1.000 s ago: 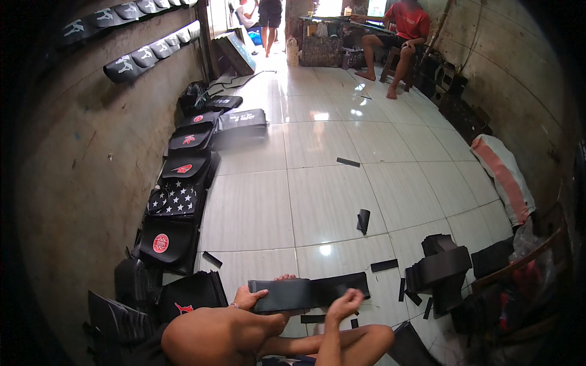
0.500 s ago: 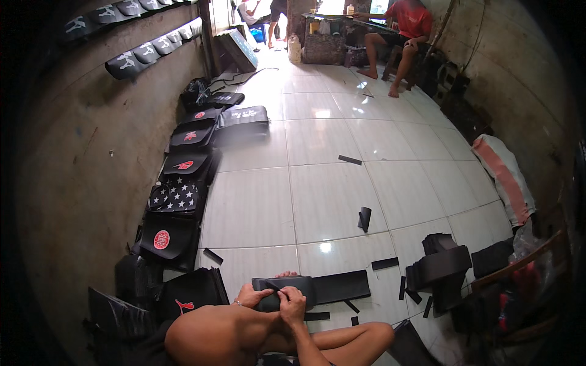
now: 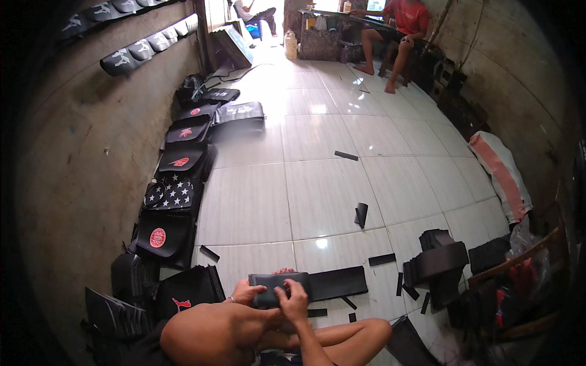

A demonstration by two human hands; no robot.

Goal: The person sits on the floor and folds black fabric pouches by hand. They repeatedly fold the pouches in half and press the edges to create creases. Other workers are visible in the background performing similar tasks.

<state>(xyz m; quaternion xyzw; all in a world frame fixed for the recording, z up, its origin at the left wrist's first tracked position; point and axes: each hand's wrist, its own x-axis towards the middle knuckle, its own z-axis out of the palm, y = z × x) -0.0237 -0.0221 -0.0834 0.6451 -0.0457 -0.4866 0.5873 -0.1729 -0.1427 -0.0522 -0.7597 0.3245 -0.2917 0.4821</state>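
Note:
Low in front of me lies a dark grey, smooth rectangular piece [image 3: 268, 298] with rounded edges, close to my raised knee; its exact kind I cannot tell. My left hand [image 3: 244, 293] grips its left end, thumb on top and fingers hidden behind. Over its right part is my right hand [image 3: 295, 300], fingers apart and bent, fingertips at the top face with nothing seen between them. A flat black sheet strip [image 3: 339, 283] extends to the right from behind the grey piece. Toes of a bare foot [image 3: 283, 270] show just beyond it.
Black flaps with red prints [image 3: 157, 236] line the left wall. To the right stands a stack of black strips [image 3: 436, 262]; small black offcuts [image 3: 382, 260] lie on the white tiles. A striped sack [image 3: 500, 177] leans at right. A person in red [image 3: 408, 18] sits far off.
The right hand's pinching fingers have spread apart over the grey piece. A narrow dark strip seen between the hands before no longer shows. The left hand keeps its hold.

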